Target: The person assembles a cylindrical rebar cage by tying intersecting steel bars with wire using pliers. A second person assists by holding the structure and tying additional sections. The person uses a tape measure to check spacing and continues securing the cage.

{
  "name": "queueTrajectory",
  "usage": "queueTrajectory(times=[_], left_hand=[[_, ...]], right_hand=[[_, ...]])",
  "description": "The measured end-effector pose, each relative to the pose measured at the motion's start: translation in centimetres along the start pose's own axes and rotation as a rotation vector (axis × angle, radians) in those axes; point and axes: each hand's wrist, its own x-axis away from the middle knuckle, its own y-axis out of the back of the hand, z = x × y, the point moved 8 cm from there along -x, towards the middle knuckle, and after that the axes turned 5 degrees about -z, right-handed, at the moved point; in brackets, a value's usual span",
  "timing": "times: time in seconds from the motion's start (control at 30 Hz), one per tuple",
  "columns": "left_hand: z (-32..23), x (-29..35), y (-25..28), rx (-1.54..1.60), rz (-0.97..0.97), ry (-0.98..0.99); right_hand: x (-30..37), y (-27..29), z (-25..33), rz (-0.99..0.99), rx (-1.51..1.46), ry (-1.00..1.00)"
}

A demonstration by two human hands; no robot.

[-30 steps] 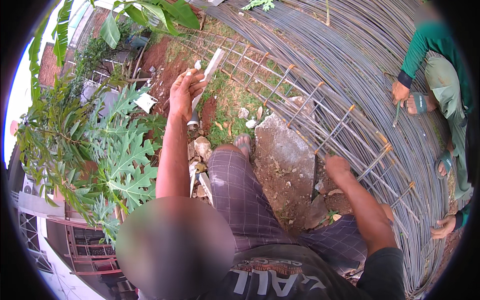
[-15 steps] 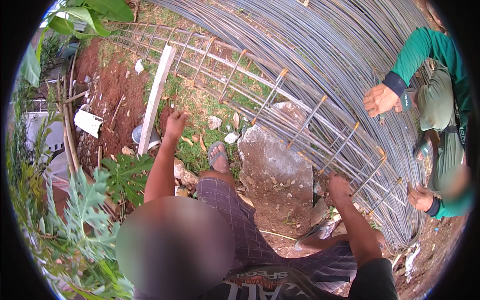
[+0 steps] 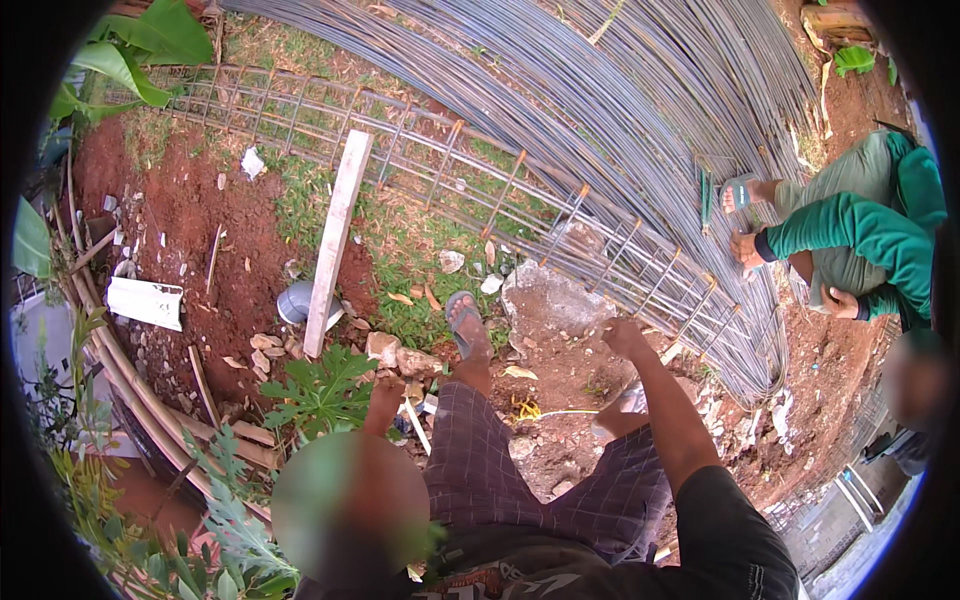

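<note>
Low in front of me, my left hand point(image 3: 383, 400) hangs beside my knee; its fingers are too unclear to read. My right hand point(image 3: 625, 338) has its fingers curled in, just short of the near side of a long rebar cage point(image 3: 505, 193); anything inside those fingers is hidden. The cage runs from the far left to the right, with square stirrups along its bars. A large bundle of loose steel rods point(image 3: 640, 120) lies behind it. On the right, a crouching person in green sleeves has one hand point(image 3: 745, 250) at the rods and the other hand point(image 3: 840, 303) near a knee.
A pale wooden board point(image 3: 337, 245) leans by a grey pipe piece point(image 3: 296, 301) on the left. A flat stone slab point(image 3: 545, 300) lies beneath the cage's near side. Rubble point(image 3: 400, 355), a white broken panel point(image 3: 145, 302), a yellow strand point(image 3: 527, 408) and leafy plants point(image 3: 320, 388) lie around my feet.
My left hand has come down from beside the board to near my knee. My right hand has drawn away from the cage. The other person's upper hand has moved down to the rods.
</note>
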Motion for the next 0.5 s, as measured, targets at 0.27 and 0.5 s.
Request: queueTrajectory(times=[0.27,0.5], left_hand=[[-9.5,2.7,9.2,0.173,-0.130,-0.025],[-12.3,-4.4,13.0,-0.112,-0.335,-0.361]], right_hand=[[-3.0,-1.1,17.8,-0.054,-0.158,0.195],[-5.8,-1.6,24.5,0.057,-0.087,0.149]])
